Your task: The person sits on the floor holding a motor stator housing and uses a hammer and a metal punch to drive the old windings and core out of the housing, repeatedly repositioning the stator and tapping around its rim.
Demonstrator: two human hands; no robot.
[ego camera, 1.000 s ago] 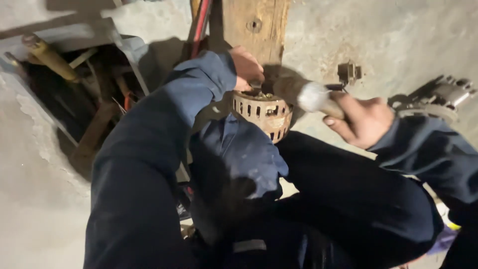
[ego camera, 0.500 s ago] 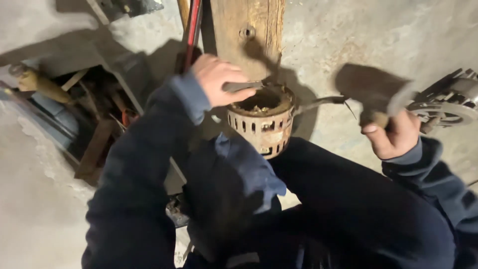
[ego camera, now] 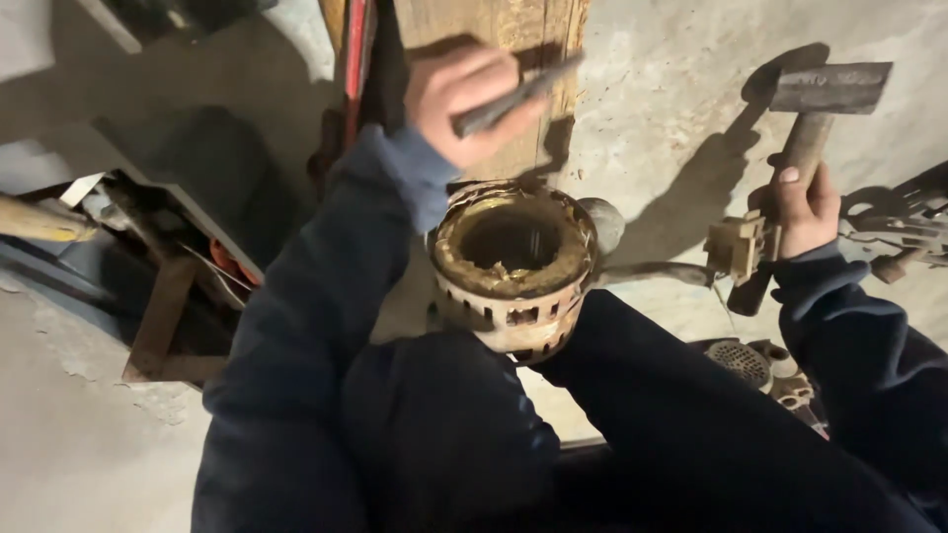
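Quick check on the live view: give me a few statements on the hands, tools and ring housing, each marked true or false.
1. The right hand grips a hammer by its handle. True.
2. The left hand is empty. False: it holds a thin metal rod.
3. The ring housing sits between the knees, open end up. True.
4. The hammer head rests inside the housing. False: it is raised, off to the right.
5. The wooden plank lies beyond the housing. True.
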